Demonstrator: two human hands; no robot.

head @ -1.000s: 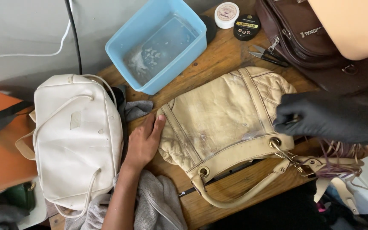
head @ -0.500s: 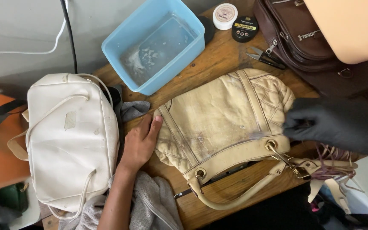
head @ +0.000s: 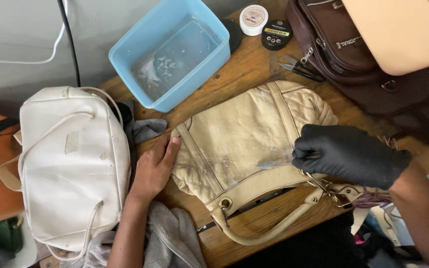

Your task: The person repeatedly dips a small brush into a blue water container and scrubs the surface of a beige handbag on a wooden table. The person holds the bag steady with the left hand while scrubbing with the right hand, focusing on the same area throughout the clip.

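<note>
A cream quilted leather handbag point(head: 244, 134) lies flat on the wooden table point(head: 254, 69). My bare left hand point(head: 153, 168) presses flat against the bag's left edge, fingers together. On the right, my black-gloved right hand point(head: 346, 154) grips a small brush point(head: 274, 163) whose bristles touch the bag's front just above its strap. Foam or wet marks show on the leather near the bristles.
A blue plastic tub point(head: 172, 52) with soapy water stands behind the bag. A white handbag point(head: 70, 164) lies at left. A brown bag point(head: 358, 54), two small round tins point(head: 253, 20), small scissors point(head: 299, 68) and a grey cloth point(head: 175, 238) are around.
My gloved right hand has moved left from the bag's right end onto its front, bringing the brush onto the leather. My left hand has stayed put.
</note>
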